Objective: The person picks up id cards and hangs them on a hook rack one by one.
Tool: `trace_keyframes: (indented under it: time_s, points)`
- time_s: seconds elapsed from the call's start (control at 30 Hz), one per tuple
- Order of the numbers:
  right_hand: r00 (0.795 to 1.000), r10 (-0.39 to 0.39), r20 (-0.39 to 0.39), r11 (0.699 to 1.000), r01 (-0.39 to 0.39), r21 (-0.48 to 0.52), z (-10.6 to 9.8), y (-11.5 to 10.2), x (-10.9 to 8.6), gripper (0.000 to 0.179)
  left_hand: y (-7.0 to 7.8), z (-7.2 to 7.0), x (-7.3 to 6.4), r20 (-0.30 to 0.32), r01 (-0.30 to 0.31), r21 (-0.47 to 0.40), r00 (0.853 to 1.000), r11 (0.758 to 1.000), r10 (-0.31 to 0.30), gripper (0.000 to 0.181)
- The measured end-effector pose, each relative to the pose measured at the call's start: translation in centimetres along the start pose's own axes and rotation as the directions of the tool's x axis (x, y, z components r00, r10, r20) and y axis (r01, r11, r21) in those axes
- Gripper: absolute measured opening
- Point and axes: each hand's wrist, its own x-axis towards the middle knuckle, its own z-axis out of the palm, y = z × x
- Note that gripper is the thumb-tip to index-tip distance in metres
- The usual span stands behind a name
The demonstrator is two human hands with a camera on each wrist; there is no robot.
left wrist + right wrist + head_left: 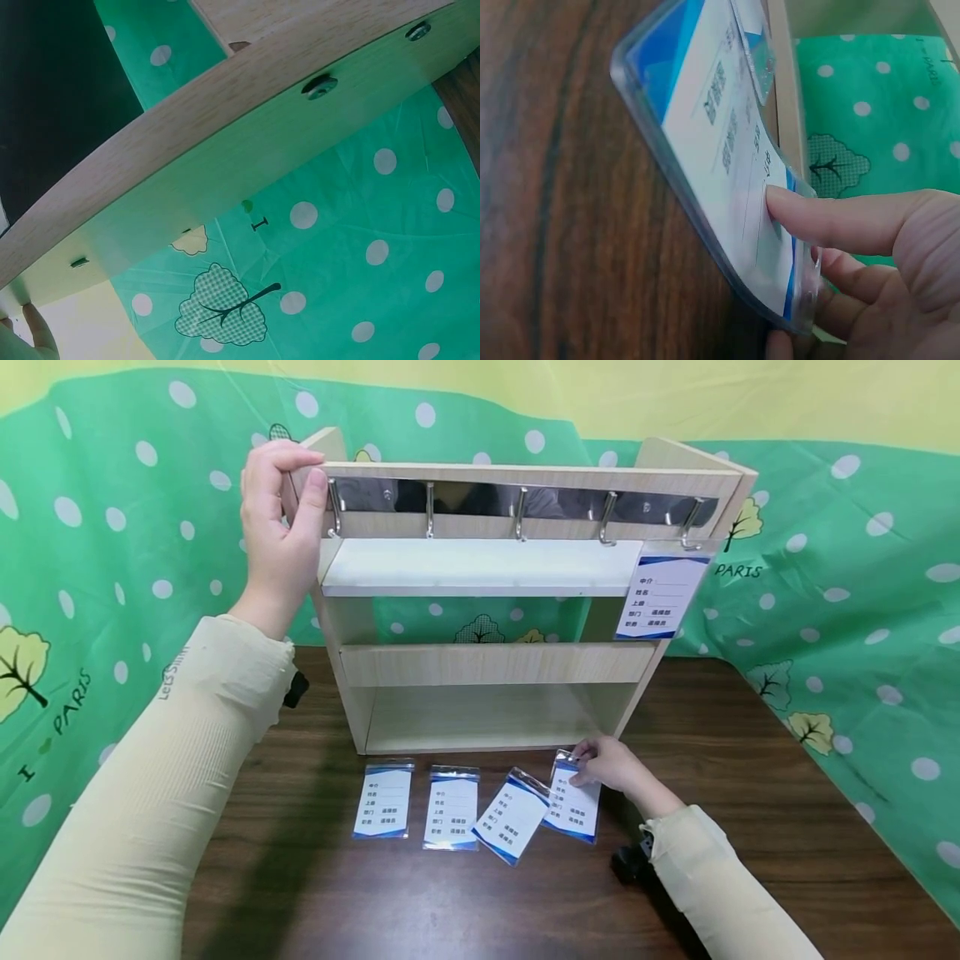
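Carefully pinched: a plastic-sleeved badge in a person's right hand, lower right of centre, before a wooden rack.

The right thumb and fingers are closed on the badge near its top edge, and the sleeve bows under them; being slick and thin, it could slip or spring free. Its left edge seems to overlap a tilted neighbouring badge, which might get dragged along. At upper left, the left hand grips the rack's top corner, thumb in front; an uneven pull there could tip the rack, shaking loose the hanging badge at upper right.
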Motion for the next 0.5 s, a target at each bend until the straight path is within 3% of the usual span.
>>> trace_keyframes:
  time_s: [0.27,0.5]
  points:
    - [0.996,-0.074,-0.045,0.99,0.079,0.117,-1.1,0.3,-1.2,0.039,0.5,0.1,-0.2,-0.009,0.009,-0.014,1.0,1.0,-0.009,0.019]
    - [0.994,-0.104,-0.033,0.972,0.108,0.207,-3.3,-1.2,-2.3,0.032,0.4,0.2,-0.1,-0.011,0.01,-0.028,1.0,1.0,-0.01,0.017]
